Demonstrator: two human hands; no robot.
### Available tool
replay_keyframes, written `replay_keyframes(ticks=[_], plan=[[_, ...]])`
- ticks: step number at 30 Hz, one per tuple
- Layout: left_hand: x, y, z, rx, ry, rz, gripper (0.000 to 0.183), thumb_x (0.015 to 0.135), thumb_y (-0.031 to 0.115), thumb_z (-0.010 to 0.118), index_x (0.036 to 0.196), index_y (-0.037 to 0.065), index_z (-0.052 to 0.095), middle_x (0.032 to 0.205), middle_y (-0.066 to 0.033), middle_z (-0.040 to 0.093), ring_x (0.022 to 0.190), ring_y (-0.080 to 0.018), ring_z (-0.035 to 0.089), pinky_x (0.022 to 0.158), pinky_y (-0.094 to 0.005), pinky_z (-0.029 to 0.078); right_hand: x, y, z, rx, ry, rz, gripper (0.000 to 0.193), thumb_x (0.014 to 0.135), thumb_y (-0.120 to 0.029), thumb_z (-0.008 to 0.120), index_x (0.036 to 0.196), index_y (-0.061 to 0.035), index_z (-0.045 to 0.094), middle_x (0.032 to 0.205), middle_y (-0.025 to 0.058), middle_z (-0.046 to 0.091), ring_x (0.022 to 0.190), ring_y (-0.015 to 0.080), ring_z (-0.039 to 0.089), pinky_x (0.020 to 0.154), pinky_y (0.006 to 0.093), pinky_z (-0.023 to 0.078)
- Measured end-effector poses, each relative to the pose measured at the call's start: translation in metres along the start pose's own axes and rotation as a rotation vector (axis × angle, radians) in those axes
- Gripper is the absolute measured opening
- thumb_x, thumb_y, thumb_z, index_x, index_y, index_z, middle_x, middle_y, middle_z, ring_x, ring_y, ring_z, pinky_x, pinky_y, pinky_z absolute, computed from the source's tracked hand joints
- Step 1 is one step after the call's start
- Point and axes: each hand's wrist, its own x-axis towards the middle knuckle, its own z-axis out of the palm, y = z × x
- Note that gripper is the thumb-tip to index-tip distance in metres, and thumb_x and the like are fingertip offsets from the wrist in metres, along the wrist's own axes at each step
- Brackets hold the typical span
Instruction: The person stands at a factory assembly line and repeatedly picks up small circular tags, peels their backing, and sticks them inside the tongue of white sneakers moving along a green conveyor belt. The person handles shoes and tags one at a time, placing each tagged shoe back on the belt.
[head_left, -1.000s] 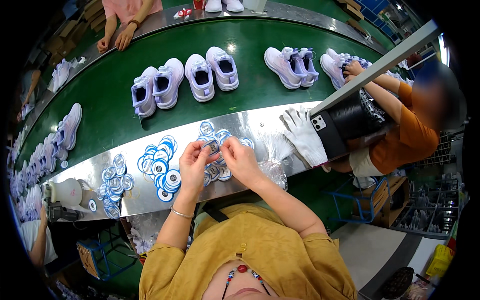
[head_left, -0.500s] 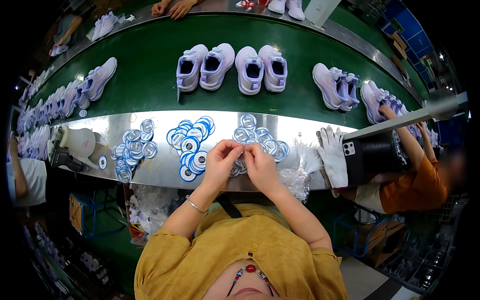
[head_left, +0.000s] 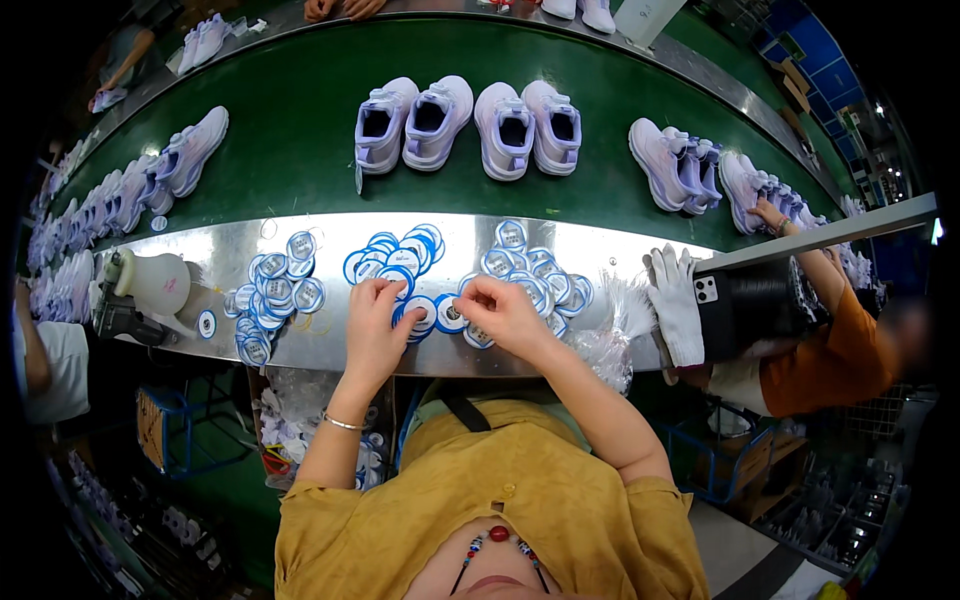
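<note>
My left hand (head_left: 372, 335) is over the middle pile of round blue-and-white tags (head_left: 421, 245), thumb and fingers apart, its fingertips close to the tags. My right hand (head_left: 508, 318) is closed in a pinch, with a round hang tag (head_left: 450, 313) at its fingertips; its fingers hide part of this tag's edge. Another tag (head_left: 421, 312) lies between the two hands. To the right of the middle pile, partly behind my right hand, is a second pile of tags (head_left: 512, 236). A third pile (head_left: 275, 285) lies to the left on the metal table.
White-lilac shoes (head_left: 432, 125) stand in pairs on the green belt (head_left: 300, 130). At right are clear plastic fasteners (head_left: 610, 345), a white glove (head_left: 676, 305) and a phone (head_left: 706, 290). A tool with a white container (head_left: 155, 285) stands left. A co-worker's arm (head_left: 822, 280) reaches over shoes.
My hands have moved apart from their pinch together. The left went left over the middle pile; the right shifted slightly right, and a tag now shows at its fingertips.
</note>
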Motion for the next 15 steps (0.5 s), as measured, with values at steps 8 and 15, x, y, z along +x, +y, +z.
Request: replay_keyframes(ticks=[8, 15], plan=[[0.006, -0.013, 0.005, -0.268, -0.118, -0.233, 0.021, 0.074, 0.004, 0.072, 0.091, 0.000, 0.061, 0.087, -0.0066, 0.057, 0.082, -0.0173, 0.053, 0.070, -0.0280, 0.045, 0.001, -0.010, -0.007, 0.563, -0.054, 0.288, 0.013, 0.087, -0.015, 0.064, 0.084, -0.0027, 0.065, 0.064, -0.0032, 0.053, 0.050, 0.0017, 0.041, 0.043, 0.0195, 0.029], [0.017, -0.001, -0.003, -0.709, -0.112, -0.454, 0.009, 0.082, 0.001, 0.068, 0.088, 0.000, 0.062, 0.078, 0.0004, 0.061, 0.071, -0.0050, 0.055, 0.064, -0.0180, 0.044, 0.007, -0.005, 0.013, 0.115, 0.160, -0.124, 0.016, 0.085, -0.015, 0.063, 0.083, 0.0003, 0.064, 0.060, 0.0016, 0.056, 0.050, 0.0093, 0.046, 0.047, 0.0256, 0.035]])
